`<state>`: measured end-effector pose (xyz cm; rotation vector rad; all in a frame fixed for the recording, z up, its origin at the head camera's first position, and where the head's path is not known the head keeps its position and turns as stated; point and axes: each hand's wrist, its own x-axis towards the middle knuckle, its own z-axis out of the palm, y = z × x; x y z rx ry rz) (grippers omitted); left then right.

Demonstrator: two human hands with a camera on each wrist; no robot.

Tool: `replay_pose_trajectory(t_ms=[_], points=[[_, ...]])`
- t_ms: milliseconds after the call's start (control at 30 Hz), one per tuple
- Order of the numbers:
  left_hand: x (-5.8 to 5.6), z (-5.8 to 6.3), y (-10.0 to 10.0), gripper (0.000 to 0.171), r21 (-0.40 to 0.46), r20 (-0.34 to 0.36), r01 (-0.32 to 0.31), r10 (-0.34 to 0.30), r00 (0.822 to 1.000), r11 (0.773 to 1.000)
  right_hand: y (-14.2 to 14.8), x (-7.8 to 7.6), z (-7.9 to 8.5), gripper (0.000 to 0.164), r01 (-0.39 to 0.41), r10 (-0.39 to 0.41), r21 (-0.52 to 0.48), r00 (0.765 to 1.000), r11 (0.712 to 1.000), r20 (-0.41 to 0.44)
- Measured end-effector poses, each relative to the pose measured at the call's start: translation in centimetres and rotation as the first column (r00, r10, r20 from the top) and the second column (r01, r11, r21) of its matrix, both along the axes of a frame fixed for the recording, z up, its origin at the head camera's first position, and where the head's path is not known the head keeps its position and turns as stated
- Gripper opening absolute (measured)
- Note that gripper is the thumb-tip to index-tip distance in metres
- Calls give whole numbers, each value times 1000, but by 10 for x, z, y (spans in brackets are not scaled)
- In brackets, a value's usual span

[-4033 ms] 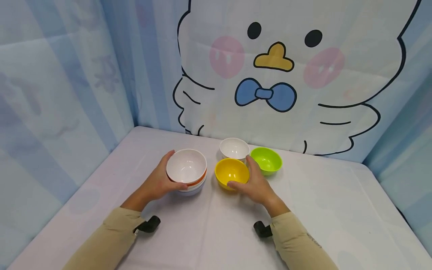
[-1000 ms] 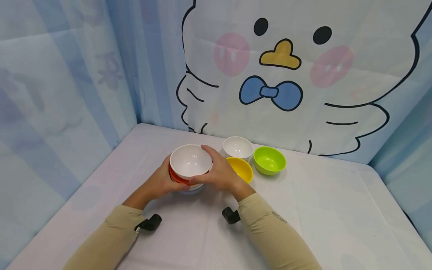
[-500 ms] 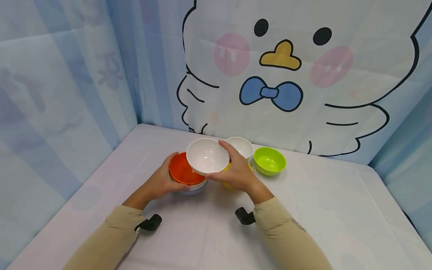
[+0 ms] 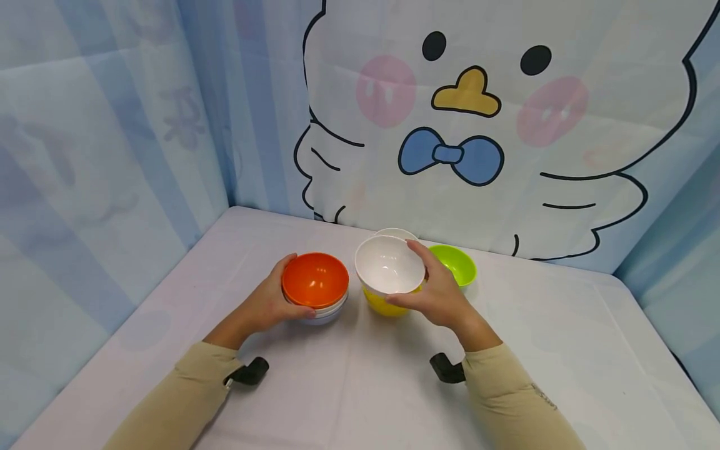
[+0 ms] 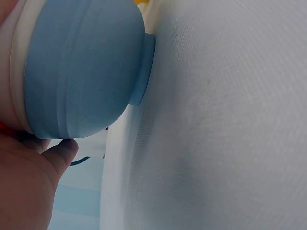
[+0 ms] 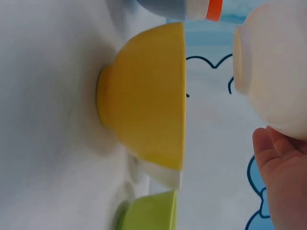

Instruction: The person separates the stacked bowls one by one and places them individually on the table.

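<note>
My left hand (image 4: 261,309) grips a stack of nested bowls from its left side. The orange bowl (image 4: 316,279) is on top, with white rims below it and a light blue bowl (image 5: 88,69) at the bottom, its foot on the table. With my right hand (image 4: 441,303) I hold a white bowl (image 4: 389,264) by its side, thumb in front and fingers behind. It hangs over the yellow bowl (image 6: 148,96), and the right wrist view shows a gap between the two. The yellow bowl stands upright on the table.
Behind the held bowl another white bowl (image 4: 396,233) is mostly hidden. A green bowl (image 4: 458,265) stands to the right, partly behind my right hand. The white-covered table (image 4: 349,387) meets a printed curtain (image 4: 467,206) at the back.
My right hand left the yellow bowl, took the top white bowl off the stack and carried it right, over the yellow bowl. The orange bowl is now uncovered; my left hand stayed on the stack.
</note>
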<state>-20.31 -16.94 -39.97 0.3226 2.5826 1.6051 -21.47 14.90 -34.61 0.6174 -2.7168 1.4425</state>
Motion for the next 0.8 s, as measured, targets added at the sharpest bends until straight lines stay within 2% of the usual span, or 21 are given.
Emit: replay_pose_trajectory(t_ms=[233,500,800], points=[[0,-1,0,117,8,25,1,-1,1000,1000,27,7,-3,101,20,-20,8,999,1000,-29],[-1,1,-1,117,7,20,10,-10,1000,1000,52,12,-7,102,98,-96,77,995,992,-29],[-1,1,-1,117,1,14,9,-9,1000,1000,69,17,-10,103,163,-162,107,987,981,-18]])
